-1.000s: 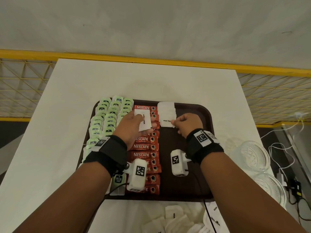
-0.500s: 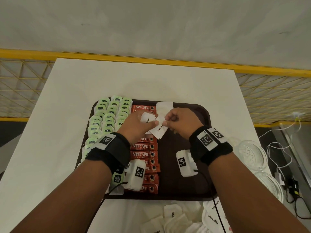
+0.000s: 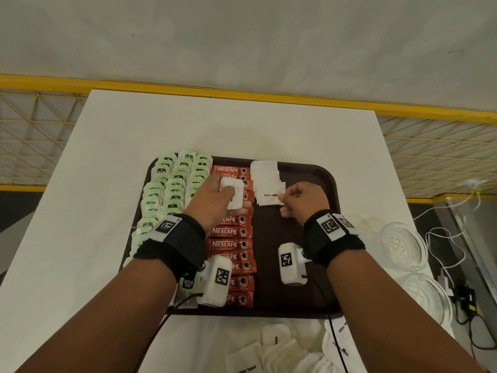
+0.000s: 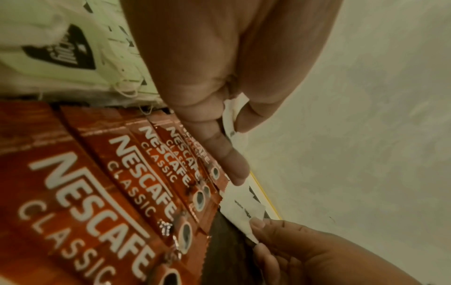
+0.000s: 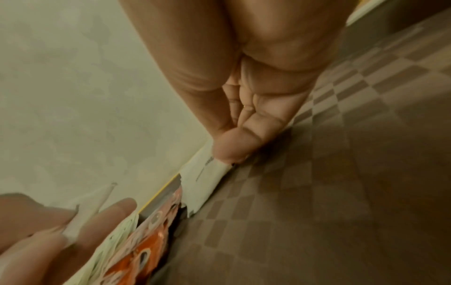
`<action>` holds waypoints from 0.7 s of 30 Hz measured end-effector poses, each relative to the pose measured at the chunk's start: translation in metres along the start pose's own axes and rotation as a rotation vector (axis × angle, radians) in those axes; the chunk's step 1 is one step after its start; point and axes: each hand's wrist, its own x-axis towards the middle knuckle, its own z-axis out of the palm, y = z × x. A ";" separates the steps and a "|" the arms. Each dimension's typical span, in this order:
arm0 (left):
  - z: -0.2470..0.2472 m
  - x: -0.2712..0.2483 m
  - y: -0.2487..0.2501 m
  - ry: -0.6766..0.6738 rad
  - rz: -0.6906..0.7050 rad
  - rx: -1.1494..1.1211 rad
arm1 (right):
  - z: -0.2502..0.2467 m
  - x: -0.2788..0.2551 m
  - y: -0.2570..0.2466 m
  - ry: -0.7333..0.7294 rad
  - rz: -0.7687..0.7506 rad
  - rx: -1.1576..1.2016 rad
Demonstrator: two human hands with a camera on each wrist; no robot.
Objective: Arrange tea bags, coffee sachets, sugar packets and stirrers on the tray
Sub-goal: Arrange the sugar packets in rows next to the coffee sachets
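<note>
Brown tray (image 3: 326,181) on white desk (image 3: 107,184). Left columns: pale green tea bags (image 3: 174,181), overlapped; a dark tag on the nearest one reads "McCoy Teas", as far as legible. Middle column: red coffee sachets (image 3: 228,244) printed "NESCAFÉ CLASSIC" in white, each with a small coffee-cup picture at its right end, shingled front to back. Beside them, a short overlapped row of white paper sugar packets (image 3: 266,173) at the tray's far edge.

Right hand (image 3: 304,200) pinches the near corner of the front packet (image 3: 270,195), marked "White Sugar", thumb on top. Left hand (image 3: 215,203) curls around a small bunch of white packets (image 3: 232,191) above the sachets. Loose sugar packets (image 3: 271,348) lie on the desk near the tray's front edge.
</note>
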 end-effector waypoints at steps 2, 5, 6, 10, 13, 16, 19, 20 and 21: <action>0.000 0.000 -0.002 0.001 0.005 0.021 | 0.003 0.001 -0.002 0.020 0.006 -0.105; -0.002 -0.001 -0.002 -0.019 0.017 0.061 | 0.004 0.001 -0.003 0.045 -0.008 -0.245; -0.002 -0.002 -0.001 -0.032 0.020 0.072 | 0.003 0.001 -0.003 0.077 -0.027 -0.279; -0.002 -0.002 0.001 -0.052 0.064 0.222 | -0.003 -0.012 -0.016 0.080 -0.248 -0.331; 0.002 -0.001 0.002 -0.055 0.119 0.315 | -0.002 -0.022 -0.033 -0.113 -0.397 -0.418; 0.006 -0.001 0.003 -0.050 0.150 0.307 | -0.001 -0.022 -0.033 -0.158 -0.365 -0.468; 0.007 -0.002 0.001 -0.021 0.158 0.293 | -0.005 -0.020 -0.018 -0.129 -0.245 -0.283; 0.006 -0.002 0.000 -0.011 0.159 0.299 | -0.005 -0.019 -0.013 -0.114 -0.213 -0.265; 0.005 -0.003 -0.001 -0.002 0.162 0.313 | -0.006 -0.016 -0.007 -0.096 -0.184 -0.287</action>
